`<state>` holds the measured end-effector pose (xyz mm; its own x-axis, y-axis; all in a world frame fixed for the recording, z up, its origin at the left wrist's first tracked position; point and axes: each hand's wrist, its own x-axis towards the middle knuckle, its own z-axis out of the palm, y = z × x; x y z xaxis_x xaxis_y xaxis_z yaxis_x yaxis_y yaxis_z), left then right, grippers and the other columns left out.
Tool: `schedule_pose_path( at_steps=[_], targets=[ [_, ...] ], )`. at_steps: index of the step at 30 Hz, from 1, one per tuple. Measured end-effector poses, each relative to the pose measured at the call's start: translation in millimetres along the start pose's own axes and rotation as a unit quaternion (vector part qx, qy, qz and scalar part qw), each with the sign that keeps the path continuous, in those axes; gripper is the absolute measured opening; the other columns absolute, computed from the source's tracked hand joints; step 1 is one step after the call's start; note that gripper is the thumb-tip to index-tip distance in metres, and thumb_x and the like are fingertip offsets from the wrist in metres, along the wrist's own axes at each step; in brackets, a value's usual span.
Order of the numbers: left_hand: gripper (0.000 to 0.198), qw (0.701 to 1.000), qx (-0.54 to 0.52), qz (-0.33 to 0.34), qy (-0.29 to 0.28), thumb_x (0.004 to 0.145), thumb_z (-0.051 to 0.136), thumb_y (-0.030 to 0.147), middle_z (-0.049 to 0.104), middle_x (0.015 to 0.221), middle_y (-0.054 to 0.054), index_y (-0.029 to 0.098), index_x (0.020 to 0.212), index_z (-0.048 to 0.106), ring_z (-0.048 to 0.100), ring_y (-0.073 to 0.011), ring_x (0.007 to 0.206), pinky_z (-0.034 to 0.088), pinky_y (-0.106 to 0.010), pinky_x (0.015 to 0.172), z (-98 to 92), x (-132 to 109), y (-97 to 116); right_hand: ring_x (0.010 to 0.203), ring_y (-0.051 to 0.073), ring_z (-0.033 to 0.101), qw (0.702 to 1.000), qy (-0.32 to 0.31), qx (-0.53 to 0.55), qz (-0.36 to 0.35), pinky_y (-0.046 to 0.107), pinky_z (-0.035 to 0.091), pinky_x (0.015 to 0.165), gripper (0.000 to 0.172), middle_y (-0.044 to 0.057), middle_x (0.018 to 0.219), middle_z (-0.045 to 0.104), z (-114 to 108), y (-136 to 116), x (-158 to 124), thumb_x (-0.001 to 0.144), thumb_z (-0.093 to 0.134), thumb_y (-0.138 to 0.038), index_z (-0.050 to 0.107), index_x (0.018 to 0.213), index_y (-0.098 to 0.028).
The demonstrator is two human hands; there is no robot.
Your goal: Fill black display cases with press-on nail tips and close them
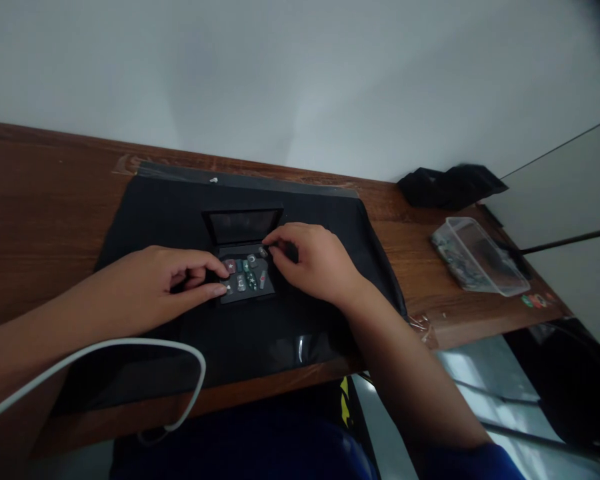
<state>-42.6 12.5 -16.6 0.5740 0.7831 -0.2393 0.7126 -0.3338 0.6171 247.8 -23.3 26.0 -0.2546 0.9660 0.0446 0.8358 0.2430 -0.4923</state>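
A small black case (247, 298) lies on a black mat (260, 340), its dark-windowed lid (243, 227) tilted up at the back. Inside are several small decorated pieces that look like press-on nails (251, 280), some clear, some dark green or reddish with stars. My left hand (180, 280) grips the case's left edge between thumb and forefinger, beside the reddish piece. At the far right corner, my right hand (315, 260) pinches at a small clear press-on nail (263, 252); its other fingers are curled. Fingertips partly hide both side edges.
The mat is taped to a wooden table (45, 193) against a pale wall. On the right stand a clear plastic tub (480, 257) of small packets and a black bag (450, 187). A white cable (130, 341) loops across the front left.
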Motion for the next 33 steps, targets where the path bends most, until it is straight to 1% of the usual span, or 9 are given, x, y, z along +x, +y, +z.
schedule_pose_path(
  at_steps=[3,6,8,11,18,23,27,31,33],
  targets=[
    [0.06,1.0,-0.005,-0.004,0.002,0.095,0.064,0.081,0.067,0.067,0.004,0.033,0.122,0.087,0.051,-0.0155,0.054,0.037,-0.03,0.055,0.7,0.9,-1.4,0.095,0.021,0.073,1.0,-0.015,-0.019,0.008,0.031,0.041,0.076,0.024,0.005,0.105,0.084,-0.2,0.6,-0.4,0.101,0.072,-0.019,0.087,0.12,-0.023],
    [0.06,1.0,-0.006,-0.005,0.002,0.093,0.067,0.082,0.067,0.067,0.004,0.034,0.122,0.087,0.052,-0.0163,0.055,0.038,-0.03,0.055,0.1,1.8,-4.0,0.089,0.019,0.07,0.999,-0.032,-0.015,-0.002,0.03,0.039,0.074,0.036,0.003,0.102,0.082,2.8,1.1,-0.1,0.102,0.075,-0.019,0.082,0.136,-0.023],
    [0.06,1.0,-0.003,-0.007,-0.001,0.092,0.068,0.083,0.067,0.067,0.003,0.035,0.124,0.087,0.052,-0.0167,0.055,0.039,-0.03,0.054,-0.5,1.9,-5.4,0.085,0.018,0.068,0.999,-0.044,-0.007,-0.017,0.03,0.039,0.075,0.038,0.003,0.098,0.079,4.8,2.3,0.9,0.102,0.074,-0.017,0.081,0.139,-0.022],
    [0.06,1.0,0.002,-0.01,-0.003,0.092,0.068,0.082,0.068,0.067,0.003,0.036,0.125,0.087,0.054,-0.0171,0.055,0.04,-0.03,0.055,-1.0,1.7,-5.6,0.082,0.016,0.065,0.998,-0.057,0.007,-0.026,0.029,0.04,0.077,0.028,0.002,0.092,0.075,5.9,4.7,3.2,0.104,0.074,-0.016,0.084,0.13,-0.02],
    [0.063,1.0,0.008,0.011,-0.007,0.09,0.068,0.084,0.069,0.071,0.003,0.035,0.124,0.086,0.054,-0.0167,0.055,0.041,-0.031,0.056,0.1,0.0,1.9,0.08,0.014,0.063,0.995,-0.054,0.07,-0.038,0.028,0.041,0.075,0.02,0.0,0.085,0.07,4.2,11.6,6.2,0.1,0.08,-0.013,0.089,0.116,-0.017],
    [0.053,0.999,0.009,0.022,0.023,0.094,0.069,0.078,0.067,0.067,0.003,0.034,0.116,0.086,0.052,-0.0159,0.054,0.039,-0.03,0.055,4.3,1.4,3.7,0.076,0.012,0.061,0.995,-0.047,0.08,-0.036,0.028,0.04,0.075,0.024,-0.002,0.083,0.07,2.5,13.3,3.4,0.098,0.082,-0.014,0.089,0.121,-0.019],
    [0.046,0.999,0.01,0.031,0.03,0.096,0.069,0.072,0.065,0.066,0.004,0.032,0.114,0.085,0.05,-0.0152,0.054,0.039,-0.03,0.056,5.7,1.9,4.3,0.078,0.013,0.062,0.997,-0.03,0.061,-0.037,0.028,0.039,0.075,0.02,-0.001,0.084,0.072,-1.8,11.1,-1.0,0.101,0.08,-0.017,0.089,0.119,-0.02],
    [0.043,0.999,0.022,0.03,0.027,0.097,0.069,0.066,0.062,0.066,0.005,0.031,0.116,0.085,0.051,-0.0148,0.056,0.038,-0.03,0.058,4.2,0.2,9.6,0.074,0.012,0.062,0.997,-0.029,0.051,-0.039,0.029,0.039,0.073,0.009,-0.001,0.081,0.073,-9.9,5.8,-6.1,0.098,0.088,-0.024,0.089,0.103,-0.018],
    [0.045,0.999,0.029,0.03,0.029,0.096,0.07,0.068,0.063,0.067,0.005,0.03,0.115,0.085,0.052,-0.0149,0.058,0.038,-0.03,0.059,3.8,-0.3,11.3,0.074,0.012,0.062,0.997,-0.045,0.049,-0.044,0.029,0.038,0.071,0.01,0.0,0.08,0.075,-12.5,2.6,-8.0,0.094,0.093,-0.027,0.089,0.093,-0.018]
  ],
)
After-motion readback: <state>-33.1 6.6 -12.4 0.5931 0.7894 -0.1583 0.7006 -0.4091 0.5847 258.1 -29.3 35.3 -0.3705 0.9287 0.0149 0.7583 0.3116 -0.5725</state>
